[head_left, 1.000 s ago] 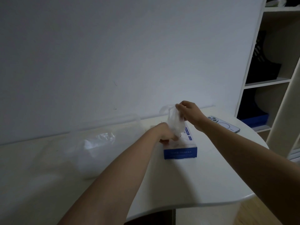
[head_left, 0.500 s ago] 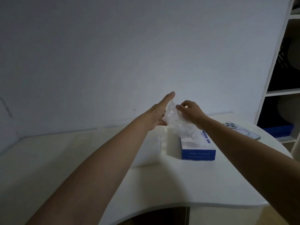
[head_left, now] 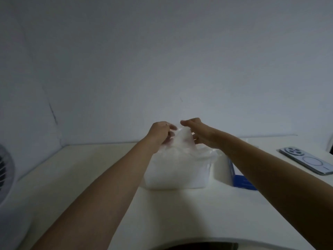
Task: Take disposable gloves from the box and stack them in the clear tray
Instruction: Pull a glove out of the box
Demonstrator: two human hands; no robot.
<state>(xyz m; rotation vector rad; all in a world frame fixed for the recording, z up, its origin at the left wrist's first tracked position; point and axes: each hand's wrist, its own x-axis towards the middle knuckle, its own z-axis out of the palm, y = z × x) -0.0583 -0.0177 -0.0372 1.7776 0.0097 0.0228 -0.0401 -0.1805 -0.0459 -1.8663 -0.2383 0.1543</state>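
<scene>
One glove (head_left: 182, 139), pinched between left grip (head_left: 160, 131) and right grip (head_left: 200, 130), over clear tray (head_left: 171, 183)

Phone (head_left: 306, 162) face down at right on white table (head_left: 90, 168). Fan (head_left: 4, 175) at left edge. Bare wall (head_left: 162, 60) behind.

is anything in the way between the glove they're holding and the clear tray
Nothing visible does. The left hand and right hand pinch the glove right above the clear tray; only the pile of gloves already in it lies underneath. The box sits off to the tray's right.
</scene>
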